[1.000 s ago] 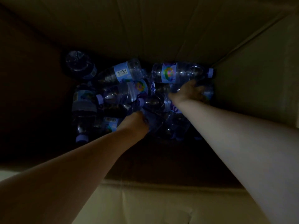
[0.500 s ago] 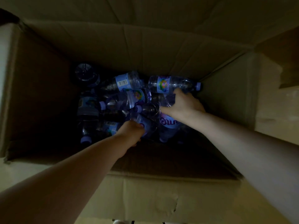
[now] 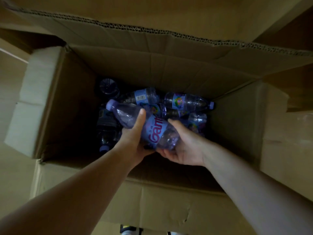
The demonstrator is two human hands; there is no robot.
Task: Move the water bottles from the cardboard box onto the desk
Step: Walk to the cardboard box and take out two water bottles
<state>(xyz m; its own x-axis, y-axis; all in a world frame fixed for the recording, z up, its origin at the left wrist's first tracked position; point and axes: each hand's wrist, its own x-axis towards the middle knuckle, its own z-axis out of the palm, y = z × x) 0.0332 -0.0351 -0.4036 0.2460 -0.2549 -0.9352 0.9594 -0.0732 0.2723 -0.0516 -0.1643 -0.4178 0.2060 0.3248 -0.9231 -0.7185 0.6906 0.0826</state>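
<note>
Clear plastic water bottle (image 3: 149, 126) with a lilac cap and blue label, held at frame centre over the open cardboard box (image 3: 55, 102), cap aimed toward the upper left. Gripped by both hands: left hand (image 3: 133, 141) curled under the neck end with the thumb laid across the top, right hand (image 3: 184, 146) cupped round the base end. Below and behind, more bottles (image 3: 188, 101) lying jumbled on the dim box floor, some with caps toward the right wall. Flaps (image 3: 169, 36) folded out at top and sides. Desk out of view.
</note>
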